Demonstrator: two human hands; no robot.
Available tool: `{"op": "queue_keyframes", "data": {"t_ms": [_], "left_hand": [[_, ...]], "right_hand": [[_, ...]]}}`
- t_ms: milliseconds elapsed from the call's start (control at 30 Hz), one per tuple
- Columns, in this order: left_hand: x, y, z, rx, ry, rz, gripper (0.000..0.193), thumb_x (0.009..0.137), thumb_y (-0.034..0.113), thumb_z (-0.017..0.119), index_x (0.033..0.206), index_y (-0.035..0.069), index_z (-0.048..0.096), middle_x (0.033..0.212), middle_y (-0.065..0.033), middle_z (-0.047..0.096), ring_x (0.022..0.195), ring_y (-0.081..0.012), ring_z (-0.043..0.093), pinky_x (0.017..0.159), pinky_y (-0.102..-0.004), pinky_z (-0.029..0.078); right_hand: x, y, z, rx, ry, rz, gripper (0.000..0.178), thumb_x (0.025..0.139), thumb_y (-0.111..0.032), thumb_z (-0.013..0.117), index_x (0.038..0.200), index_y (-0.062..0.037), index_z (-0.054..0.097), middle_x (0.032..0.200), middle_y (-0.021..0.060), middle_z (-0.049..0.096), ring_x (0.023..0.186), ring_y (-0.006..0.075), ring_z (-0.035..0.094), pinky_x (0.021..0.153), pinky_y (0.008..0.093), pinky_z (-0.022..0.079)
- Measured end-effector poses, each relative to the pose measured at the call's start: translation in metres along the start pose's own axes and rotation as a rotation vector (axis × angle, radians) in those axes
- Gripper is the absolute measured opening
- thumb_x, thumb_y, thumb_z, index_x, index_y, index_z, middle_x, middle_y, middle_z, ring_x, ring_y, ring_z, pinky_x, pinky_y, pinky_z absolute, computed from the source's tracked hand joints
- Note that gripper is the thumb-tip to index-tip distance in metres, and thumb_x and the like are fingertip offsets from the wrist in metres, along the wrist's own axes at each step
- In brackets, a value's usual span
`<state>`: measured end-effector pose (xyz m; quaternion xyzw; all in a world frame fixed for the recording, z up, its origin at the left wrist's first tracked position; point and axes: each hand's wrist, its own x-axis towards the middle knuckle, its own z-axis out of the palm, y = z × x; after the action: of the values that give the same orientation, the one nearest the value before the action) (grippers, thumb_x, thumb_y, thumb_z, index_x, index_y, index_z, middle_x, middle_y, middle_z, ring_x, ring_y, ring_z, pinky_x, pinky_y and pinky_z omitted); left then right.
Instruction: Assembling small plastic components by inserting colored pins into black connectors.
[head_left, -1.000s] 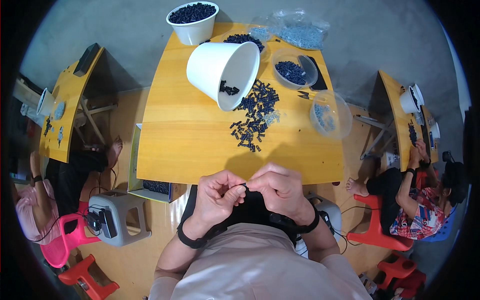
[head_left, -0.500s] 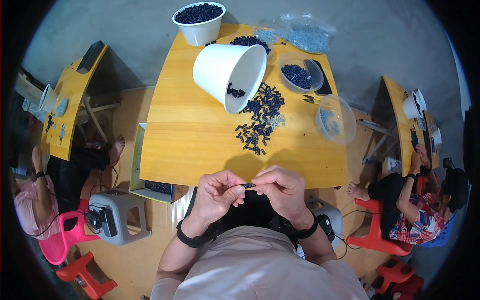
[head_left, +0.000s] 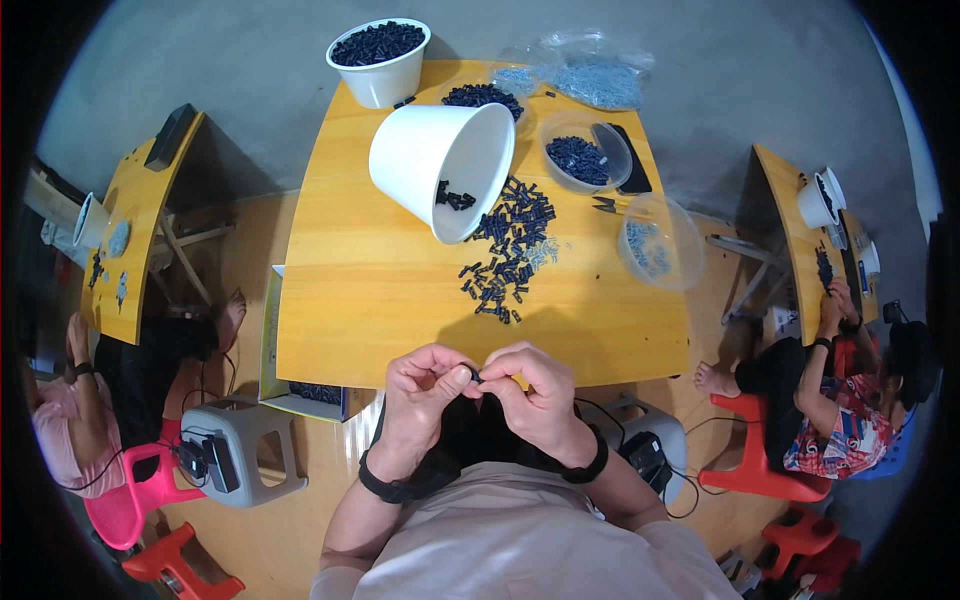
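Just in front of the table's near edge, my two hands meet over a small black plastic piece [head_left: 474, 375], mostly hidden by the fingertips. My left hand [head_left: 424, 395] is closed, pinching it between thumb and index finger. From the other side, my right hand [head_left: 534, 395] also grips it in a pinch. Beyond them, many similar black pieces [head_left: 517, 225] lie scattered on the wooden table [head_left: 355, 310]. Small clear bits [head_left: 545, 253] lie at the right of that heap. A white bucket [head_left: 425, 165] rests tipped on its side, with a few black pieces inside its mouth.
An upright white bucket [head_left: 380, 75] full of black pieces stands far left. Clear tubs [head_left: 590, 150] and a plastic bag [head_left: 600, 80] sit toward the right and back. Yellow-handled snips [head_left: 606, 205] lie between tubs. Co-workers sit at side tables; a grey stool [head_left: 245, 450] stands left.
My hands have drawn slightly left and closer together, and the black piece now shows less between the fingertips. The whole view has shifted a little, moving the table down at its far end.
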<state>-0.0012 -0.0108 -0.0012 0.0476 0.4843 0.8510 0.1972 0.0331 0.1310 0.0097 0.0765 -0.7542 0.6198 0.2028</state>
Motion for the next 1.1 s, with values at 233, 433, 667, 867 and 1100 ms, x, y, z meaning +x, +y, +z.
{"op": "queue_keyframes", "data": {"t_ms": [233, 433, 667, 867, 1100], "left_hand": [[0.013, -0.022, -0.007, 0.628, 0.039, 0.209, 0.007, 0.077, 0.000, 0.067, 0.076, 0.004, 0.062, 0.072, -0.0005, 0.062, 0.069, -0.0111, 0.056, 0.096, -0.0362, 0.039], [0.027, -0.039, -0.011, 1.054, -0.013, 0.431, 0.010, 0.070, 0.002, 0.067, 0.068, 0.007, 0.059, 0.061, -0.0039, 0.054, 0.060, -0.0223, 0.054, 0.104, -0.0489, 0.026], [0.031, -0.048, -0.014, 1.231, -0.063, 0.605, 0.012, 0.066, 0.001, 0.064, 0.064, 0.007, 0.054, 0.060, -0.0057, 0.049, 0.059, -0.0238, 0.051, 0.103, -0.0511, 0.026], [0.029, -0.046, -0.016, 1.269, -0.107, 0.606, 0.015, 0.065, 0.000, 0.062, 0.061, 0.008, 0.051, 0.059, -0.0056, 0.048, 0.060, -0.0231, 0.051, 0.104, -0.0528, 0.024], [0.031, -0.050, -0.021, 1.237, -0.139, 0.573, 0.016, 0.066, 0.001, 0.063, 0.062, 0.009, 0.051, 0.058, -0.0050, 0.046, 0.058, -0.0227, 0.051, 0.105, -0.0552, 0.023]], "right_hand": [[-0.011, 0.026, 0.001, -0.206, 0.052, 0.080, 0.013, 0.073, 0.008, 0.062, 0.078, -0.0013, 0.055, 0.073, 0.0101, 0.058, 0.065, 0.0249, 0.059, 0.055, 0.0312, 0.045], [-0.013, 0.049, -0.002, -0.516, -0.035, 0.078, 0.012, 0.070, 0.005, 0.062, 0.076, -0.0034, 0.057, 0.069, 0.0102, 0.054, 0.067, 0.0323, 0.054, 0.061, 0.0406, 0.042], [0.000, 0.037, -0.015, -0.460, -0.131, 0.220, 0.006, 0.071, -0.003, 0.067, 0.076, -0.0017, 0.064, 0.070, 0.0106, 0.059, 0.061, 0.0249, 0.056, 0.056, 0.0331, 0.043], [0.018, 0.036, -0.021, -0.391, -0.286, 0.484, 0.015, 0.069, -0.012, 0.073, 0.071, -0.0004, 0.064, 0.063, 0.0093, 0.060, 0.052, 0.0178, 0.056, 0.050, 0.0291, 0.043], [0.027, 0.039, -0.024, -0.411, -0.446, 0.521, 0.018, 0.069, -0.015, 0.073, 0.071, -0.0015, 0.062, 0.063, 0.0128, 0.061, 0.051, 0.0224, 0.058, 0.049, 0.0310, 0.043]]}}
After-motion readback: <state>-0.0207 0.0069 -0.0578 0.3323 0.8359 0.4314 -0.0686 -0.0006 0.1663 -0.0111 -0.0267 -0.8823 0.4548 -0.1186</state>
